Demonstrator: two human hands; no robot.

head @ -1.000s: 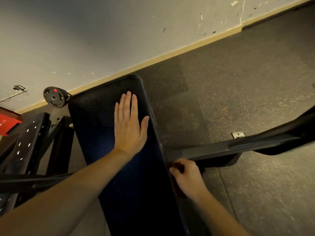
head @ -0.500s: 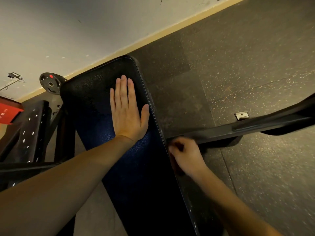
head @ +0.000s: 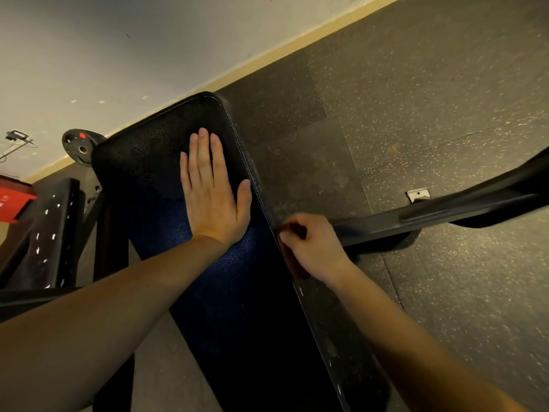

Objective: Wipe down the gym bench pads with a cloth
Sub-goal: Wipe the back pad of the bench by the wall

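Note:
The long black gym bench pad runs from near me up toward the wall. My left hand rests flat on its upper part, fingers straight and together, thumb near the right seam. At the pad's right side edge my right hand has its fingers curled around a dark reddish cloth, held against the side of the pad. Most of the cloth is hidden by the hand and by shadow.
A black steel frame bar crosses the speckled rubber floor to the right of the pad. A black perforated rack upright stands at left, with a weight plate and a red object beyond it. The wall is close behind.
My right hand has slid up along the pad's right edge, away from me, to the frame bar's level. My left hand stays flat on the pad.

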